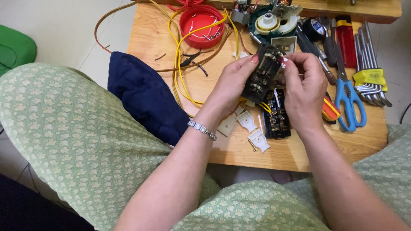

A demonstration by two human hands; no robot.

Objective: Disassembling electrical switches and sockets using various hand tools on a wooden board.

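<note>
- Both hands lift a black switch block (262,75) above the wooden table (299,149).
- Left hand (231,83) grips its left edge; right hand (305,90) pinches its top.
- Blue scissors (350,100) lie right.

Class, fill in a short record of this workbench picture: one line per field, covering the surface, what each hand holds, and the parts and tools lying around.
Surface: low wooden table
Left hand: grips the left side of a black switch module
Right hand: fingertips on the module's top right
Under the hands: second black switch module, three white rocker covers
Wiring: yellow wires trailing across the table
Container: red lid holding wire scraps
Tools on the right: blue scissors, hex keys, black tape roll
Left of table: dark blue cloth
</note>
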